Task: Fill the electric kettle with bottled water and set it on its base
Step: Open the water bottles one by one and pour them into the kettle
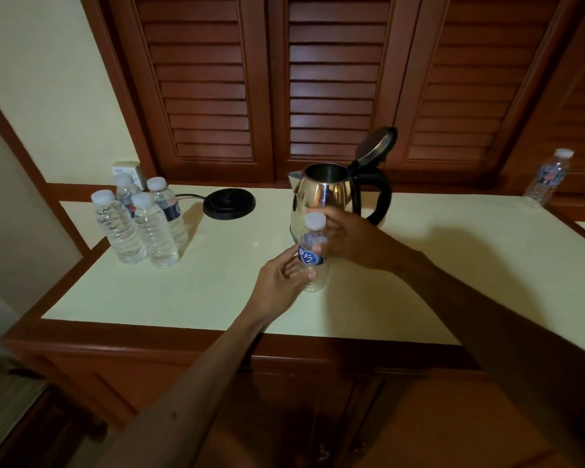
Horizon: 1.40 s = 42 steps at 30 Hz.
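Observation:
A small capped water bottle (313, 255) with a blue label stands upright in front of the kettle, above the cream counter (190, 292). My left hand (281, 285) grips its lower body. My right hand (348, 241) holds its upper part, fingers near the white cap. The steel kettle (328, 197) stands on the counter just behind, its lid flipped open and its black handle to the right. The round black base (229, 204) lies to the kettle's left, with its cord running left.
Several full capped bottles (139, 224) cluster at the back left of the counter, near a wall socket (126, 170). Another bottle (547, 179) stands at the far right. Louvred wooden doors rise behind the counter, which has a wooden edge.

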### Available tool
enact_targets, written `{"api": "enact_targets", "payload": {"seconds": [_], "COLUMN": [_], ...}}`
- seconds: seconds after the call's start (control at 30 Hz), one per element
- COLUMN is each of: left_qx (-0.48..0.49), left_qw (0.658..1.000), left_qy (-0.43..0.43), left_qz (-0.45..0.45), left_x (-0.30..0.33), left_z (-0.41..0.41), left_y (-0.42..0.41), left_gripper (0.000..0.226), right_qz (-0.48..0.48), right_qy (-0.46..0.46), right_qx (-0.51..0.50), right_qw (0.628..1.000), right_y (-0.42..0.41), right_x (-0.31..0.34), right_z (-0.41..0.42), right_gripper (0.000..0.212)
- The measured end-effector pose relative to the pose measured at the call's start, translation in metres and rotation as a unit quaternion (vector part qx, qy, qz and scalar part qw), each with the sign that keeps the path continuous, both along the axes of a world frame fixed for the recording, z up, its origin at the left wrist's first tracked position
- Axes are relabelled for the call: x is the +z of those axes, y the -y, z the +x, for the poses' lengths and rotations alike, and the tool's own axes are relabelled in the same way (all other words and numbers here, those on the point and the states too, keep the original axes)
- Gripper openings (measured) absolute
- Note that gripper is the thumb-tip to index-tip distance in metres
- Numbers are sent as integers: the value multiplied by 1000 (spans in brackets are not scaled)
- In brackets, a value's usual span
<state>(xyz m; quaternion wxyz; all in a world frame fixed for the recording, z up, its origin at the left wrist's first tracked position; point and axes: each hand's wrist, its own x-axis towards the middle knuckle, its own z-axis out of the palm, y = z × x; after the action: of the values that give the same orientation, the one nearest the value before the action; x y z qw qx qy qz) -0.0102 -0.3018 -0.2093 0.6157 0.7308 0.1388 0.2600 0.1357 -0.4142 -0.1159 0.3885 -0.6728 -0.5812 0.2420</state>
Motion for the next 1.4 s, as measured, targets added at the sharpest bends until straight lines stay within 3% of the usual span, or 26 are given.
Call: {"api": "enact_targets", "payload": {"seconds": [0.13, 0.23, 0.33, 0.57, 0.9, 1.1, 1.27, 1.4], "left_qx": [-37, -28, 17, -32, -60, -45, 28, 53], "left_qw": [995, 969, 929, 889, 879, 871, 871, 836], "left_qy": [-61, -137, -185, -165, -160, -195, -240, -269], "left_qz": [73, 206, 321, 425, 446, 448, 427, 475], "left_x": [-2, -1, 0, 5, 7, 12, 9, -6], "left_z": [2, 5, 15, 94, 287, 382, 425, 436], "left_y": [4, 8, 15, 62, 147, 167, 169, 169], "left_gripper": [69, 75, 63, 46, 42, 45, 57, 52], "right_qz": [20, 33, 40, 59, 63, 67, 73, 83], "right_qy": [7, 71, 82, 91, 124, 134, 119, 79], "right_qx": [-86, -142, -195, -288, -377, -389, -423, -461], "right_qw": [996, 987, 976, 951, 916, 909, 895, 880], "right_y": [10, 24, 49, 122, 233, 276, 285, 285], "right_x": [-13, -14, -16, -23, -24, -34, -49, -65], "right_z": [-4, 6, 27, 100, 249, 331, 390, 423], "right_gripper": [44, 42, 44, 44, 38, 63, 63, 58]}}
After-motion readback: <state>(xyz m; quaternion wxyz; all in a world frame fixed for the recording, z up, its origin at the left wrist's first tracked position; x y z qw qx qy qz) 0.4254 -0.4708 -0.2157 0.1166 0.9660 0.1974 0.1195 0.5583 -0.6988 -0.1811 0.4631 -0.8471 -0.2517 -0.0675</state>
